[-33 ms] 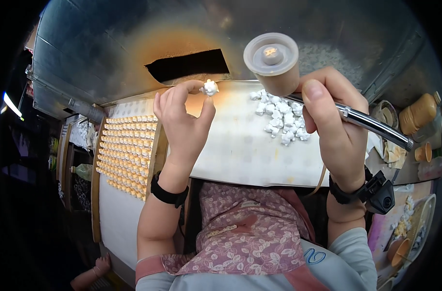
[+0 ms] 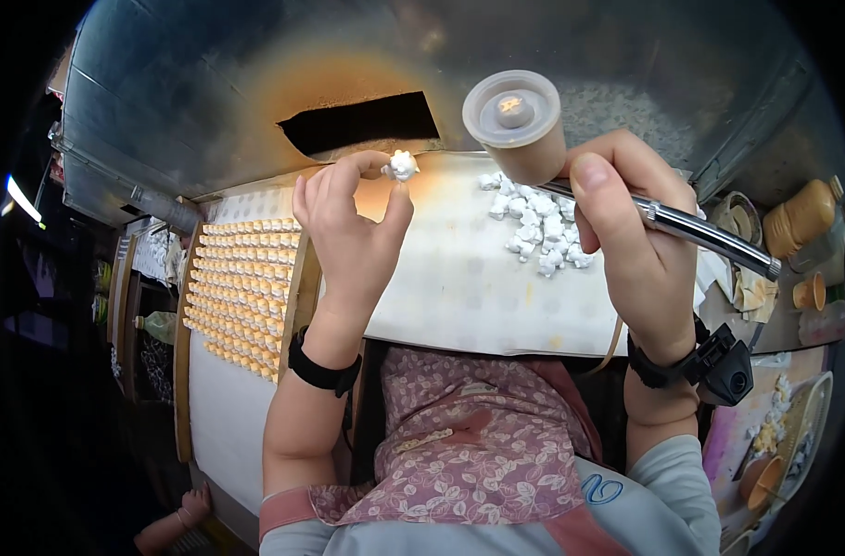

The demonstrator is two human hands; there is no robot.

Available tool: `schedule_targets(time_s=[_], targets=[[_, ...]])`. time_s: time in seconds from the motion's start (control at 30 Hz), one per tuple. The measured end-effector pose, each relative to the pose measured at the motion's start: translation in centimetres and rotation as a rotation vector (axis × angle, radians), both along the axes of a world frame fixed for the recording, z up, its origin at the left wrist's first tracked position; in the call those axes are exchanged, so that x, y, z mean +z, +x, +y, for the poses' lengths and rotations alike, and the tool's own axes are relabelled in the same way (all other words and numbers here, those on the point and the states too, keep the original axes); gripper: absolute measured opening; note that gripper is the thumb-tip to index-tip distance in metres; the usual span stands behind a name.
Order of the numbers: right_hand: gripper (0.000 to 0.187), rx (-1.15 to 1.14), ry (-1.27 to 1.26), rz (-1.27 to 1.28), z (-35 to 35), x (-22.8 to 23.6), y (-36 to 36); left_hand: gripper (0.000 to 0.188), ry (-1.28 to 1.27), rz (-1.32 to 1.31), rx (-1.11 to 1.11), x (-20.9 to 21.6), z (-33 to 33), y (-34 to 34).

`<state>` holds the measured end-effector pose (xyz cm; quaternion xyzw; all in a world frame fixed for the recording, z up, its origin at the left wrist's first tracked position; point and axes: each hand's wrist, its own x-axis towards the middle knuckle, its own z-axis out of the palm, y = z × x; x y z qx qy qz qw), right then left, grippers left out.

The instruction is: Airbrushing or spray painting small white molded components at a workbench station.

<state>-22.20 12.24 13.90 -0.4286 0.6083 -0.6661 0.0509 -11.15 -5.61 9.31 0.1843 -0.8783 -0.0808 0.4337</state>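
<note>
Between the thumb and forefinger of my left hand [image 2: 353,218] is a small white figurine [image 2: 402,166] with pale orange on its top. My right hand [image 2: 640,241] grips a silver airbrush [image 2: 705,232] with a translucent lidded paint cup [image 2: 515,125] at its front. The cup sits to the right of the figurine, apart from it, and my fingers hide part of the airbrush body. Below the cup, a pile of white figurines [image 2: 538,222] lies on a white sheet [image 2: 459,287]. Left of my left hand, rows of orange-tinted figurines [image 2: 241,296] stand on a wood-edged tray [image 2: 183,389].
A metal booth wall [image 2: 608,56] rises behind, with a dark cut-out opening [image 2: 367,125] ringed by orange overspray. At right stand a plastic bottle [image 2: 802,218] and an orange cup [image 2: 810,292]; a basket [image 2: 816,408] is lower. Another person's hand [image 2: 197,505] shows at lower left.
My right hand and the airbrush have shifted slightly left, with the paint cup a little lower. The left hand and its figurine stay nearly still.
</note>
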Motion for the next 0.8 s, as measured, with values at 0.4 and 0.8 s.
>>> schedule_targets(time_s=[0.4, 0.8], targets=[[0.026, 0.033, -0.063, -0.016, -0.9, 0.0, 1.0, 0.018, -0.105, 0.000, 0.081, 0.0, -0.1, -0.3], [0.028, -0.099, -0.187, -0.094, 0.2, 1.5, 1.4, 0.028, 1.844, 0.408, -0.770, -1.4, -3.0, 0.8]])
